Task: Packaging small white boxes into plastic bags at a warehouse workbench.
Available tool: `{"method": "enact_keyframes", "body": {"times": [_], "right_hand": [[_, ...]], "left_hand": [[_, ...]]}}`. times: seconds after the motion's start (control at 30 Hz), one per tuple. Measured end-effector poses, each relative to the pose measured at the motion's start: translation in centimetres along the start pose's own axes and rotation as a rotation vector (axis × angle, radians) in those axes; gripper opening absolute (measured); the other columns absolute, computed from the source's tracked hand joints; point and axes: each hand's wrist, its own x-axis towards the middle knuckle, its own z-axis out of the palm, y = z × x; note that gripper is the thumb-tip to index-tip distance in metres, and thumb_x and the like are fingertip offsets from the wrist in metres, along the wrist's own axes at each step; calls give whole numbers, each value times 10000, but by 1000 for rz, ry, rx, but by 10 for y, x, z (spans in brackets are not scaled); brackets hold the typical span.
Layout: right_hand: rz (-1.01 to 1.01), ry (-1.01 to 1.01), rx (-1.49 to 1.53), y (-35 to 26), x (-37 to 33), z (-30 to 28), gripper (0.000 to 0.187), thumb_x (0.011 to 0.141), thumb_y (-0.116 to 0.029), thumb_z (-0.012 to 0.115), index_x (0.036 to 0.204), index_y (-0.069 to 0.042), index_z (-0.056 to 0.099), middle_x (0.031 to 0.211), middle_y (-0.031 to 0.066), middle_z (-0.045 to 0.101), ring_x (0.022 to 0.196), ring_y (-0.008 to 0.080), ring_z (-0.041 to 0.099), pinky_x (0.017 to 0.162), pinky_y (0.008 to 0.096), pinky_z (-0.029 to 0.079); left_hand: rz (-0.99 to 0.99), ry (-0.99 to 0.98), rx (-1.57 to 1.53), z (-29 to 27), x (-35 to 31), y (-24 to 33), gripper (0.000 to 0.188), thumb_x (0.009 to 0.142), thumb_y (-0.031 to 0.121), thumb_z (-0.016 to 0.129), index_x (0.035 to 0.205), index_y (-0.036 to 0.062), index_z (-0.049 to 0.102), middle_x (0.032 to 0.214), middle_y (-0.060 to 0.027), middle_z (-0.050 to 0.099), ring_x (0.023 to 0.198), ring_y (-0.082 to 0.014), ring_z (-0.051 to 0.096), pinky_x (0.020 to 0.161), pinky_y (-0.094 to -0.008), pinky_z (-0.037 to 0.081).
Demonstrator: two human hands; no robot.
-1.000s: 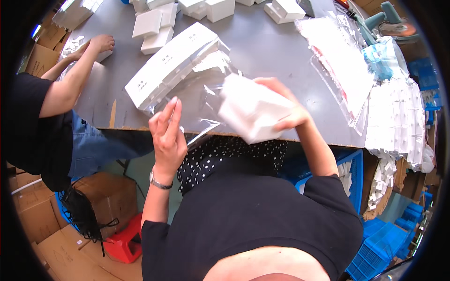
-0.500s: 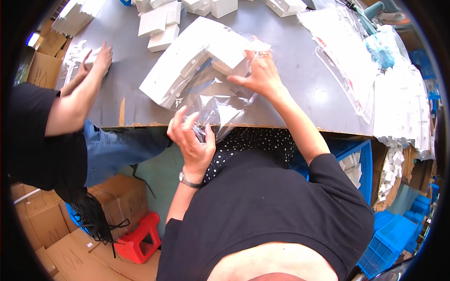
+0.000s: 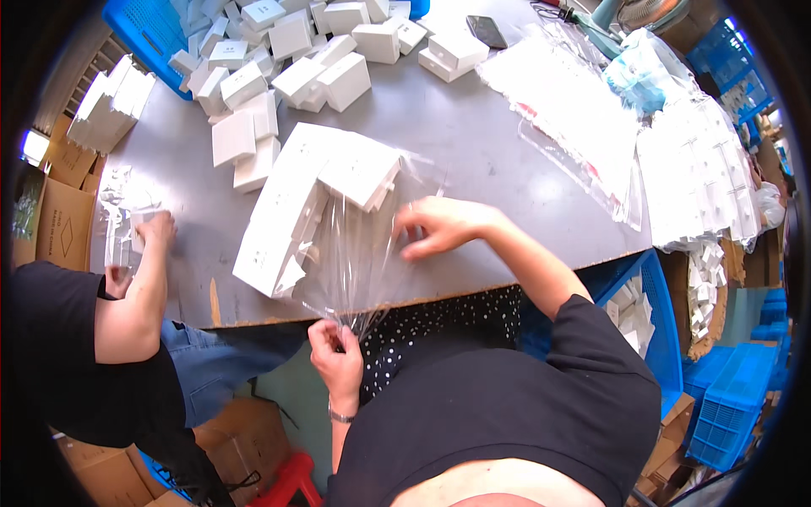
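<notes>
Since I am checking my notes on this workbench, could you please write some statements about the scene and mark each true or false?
1. The left hand grips the gathered end of the clear plastic film. True.
2. The right hand holds the phone. False: the phone lies on the table, apart from both hands.
3. A silver band is on the left wrist. True.
4. The stool is blue. False: it is red.
5. A pile of white boxes lies toward the table's far side. True.
6. The co-worker is on the right. False: the co-worker is on the left.
</notes>
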Motion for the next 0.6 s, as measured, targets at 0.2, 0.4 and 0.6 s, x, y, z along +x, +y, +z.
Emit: {"method": "enact_keyframes", "body": {"times": [0.2, 0.4, 0.6], "right_hand": [[274, 1107, -177, 96, 11, -152, 745, 738, -606, 743, 1257, -87, 614, 1256, 173, 621, 1167, 280, 586, 986, 394, 465], [811, 1140, -259, 203, 42, -232, 1084, 584, -592, 818, 1479, -171, 375, 1414, 234, 416, 1335, 361, 438, 1087, 400, 408], [574, 1115, -546, 210, 65, -189, 928, 601, -451, 787, 1427, -204, 444, 1408, 270, 389, 1225, 412, 528, 1031, 413, 466]], "left_hand": [[-89, -49, 32, -4, 0, 4, 166, 848, 3, 650, 959, 10, 526, 723, -37, 558, 614, -99, 538, 579, -260, 461], [-74, -25, 97, -2, 4, 1, 137, 851, 5, 639, 945, 6, 541, 722, -50, 586, 622, -111, 561, 591, -261, 474], [-135, -36, 123, 5, 10, 3, 123, 848, -6, 629, 939, 5, 547, 715, -49, 575, 606, -118, 547, 575, -271, 464]]}}
